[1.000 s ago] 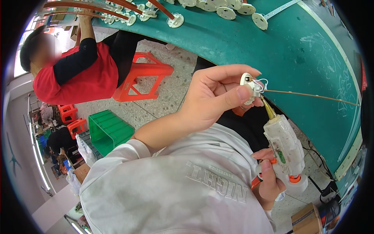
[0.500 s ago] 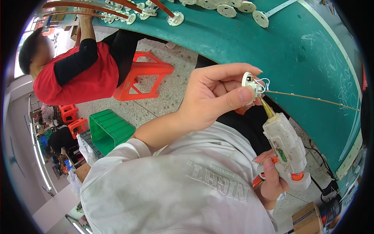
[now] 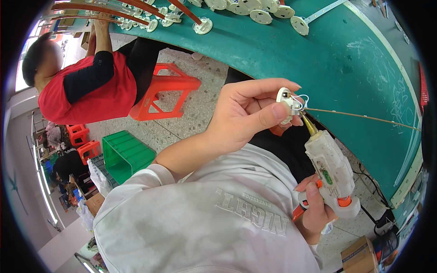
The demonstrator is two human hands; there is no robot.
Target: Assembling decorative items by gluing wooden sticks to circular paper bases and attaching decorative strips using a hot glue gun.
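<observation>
Between the thumb and fingers of my left hand (image 3: pixel 248 113) is a small round white fitting (image 3: pixel 283 96), tilted on its side. White wires (image 3: pixel 301 100) loop out of it, and a long thin strip (image 3: pixel 359 115) runs from it to the right over the table. My right hand (image 3: pixel 315 207) is wrapped round the handle of a white glue gun (image 3: pixel 331 166) with orange parts. Its brass-coloured nozzle (image 3: pixel 310 125) points up at the fitting's lower edge, touching or very close to it. My left fingers partly hide the fitting.
The green table (image 3: pixel 318 59) carries several white round discs (image 3: pixel 261 17) and long brown strips on round bases (image 3: pixel 202 26). At left a person in red (image 3: pixel 98 86) sits on a red stool (image 3: pixel 166 93). A green crate (image 3: pixel 125 154) and a cardboard box (image 3: pixel 359 255) stand on the floor.
The fitting, both hands and the glue gun have shifted slightly left in the picture, as has the background. The nozzle stays at the fitting's lower edge, and both grips are unchanged.
</observation>
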